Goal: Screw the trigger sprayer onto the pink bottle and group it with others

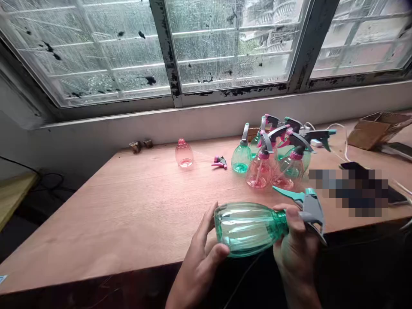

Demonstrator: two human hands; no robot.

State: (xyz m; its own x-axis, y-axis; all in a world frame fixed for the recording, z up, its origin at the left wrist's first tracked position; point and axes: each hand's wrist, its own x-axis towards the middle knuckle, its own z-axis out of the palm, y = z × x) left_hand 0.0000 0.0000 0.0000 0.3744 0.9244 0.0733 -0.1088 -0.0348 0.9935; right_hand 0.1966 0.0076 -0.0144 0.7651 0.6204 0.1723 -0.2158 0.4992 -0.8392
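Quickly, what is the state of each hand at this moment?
Left hand: holding the green bottle by its base.
Right hand: closed around the bottle's neck, at the spray head.

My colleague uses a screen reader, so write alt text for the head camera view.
A person's left hand holds the base of a sideways green spray bottle while the right hand grips its neck. Behind, more green and pink spray bottles cluster on a wooden table below a window.
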